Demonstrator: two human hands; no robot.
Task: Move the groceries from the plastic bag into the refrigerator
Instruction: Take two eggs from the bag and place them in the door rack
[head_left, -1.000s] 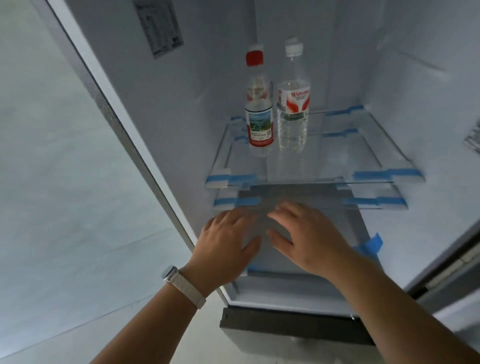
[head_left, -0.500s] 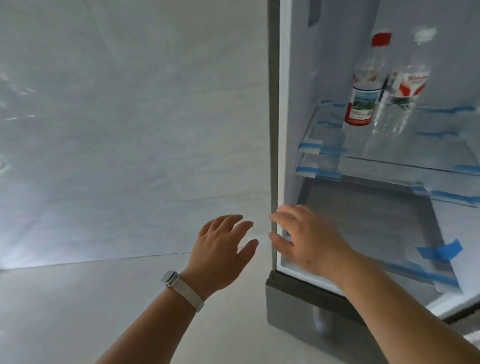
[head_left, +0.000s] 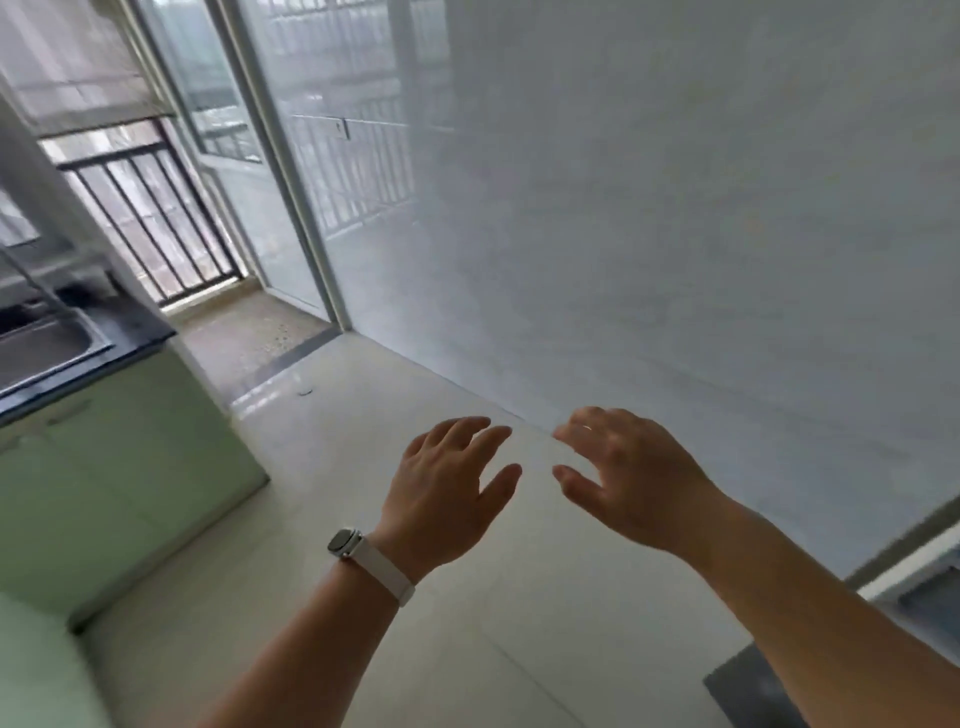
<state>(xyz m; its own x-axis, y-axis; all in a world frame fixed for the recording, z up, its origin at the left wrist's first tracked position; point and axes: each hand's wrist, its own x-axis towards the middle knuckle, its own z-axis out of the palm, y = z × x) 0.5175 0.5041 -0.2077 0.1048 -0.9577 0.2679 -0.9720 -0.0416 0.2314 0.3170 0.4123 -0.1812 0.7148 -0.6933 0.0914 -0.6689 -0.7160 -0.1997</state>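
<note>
Refrigerator (head_left: 930, 603) shows only as a blurred sliver of pale frame and dark base at the lower right border, just behind your right forearm. To its left, your left hand (head_left: 447, 499), a pale-strapped watch (head_left: 344, 542) on its wrist, and your right hand (head_left: 628, 483) hover side by side above the tiled floor (head_left: 363, 415), fingers spread, relaxed and holding nothing. Farther left of the refrigerator stand a green cabinet (head_left: 119, 467), a sink (head_left: 47, 338) and a black balcony railing (head_left: 156, 218).
</note>
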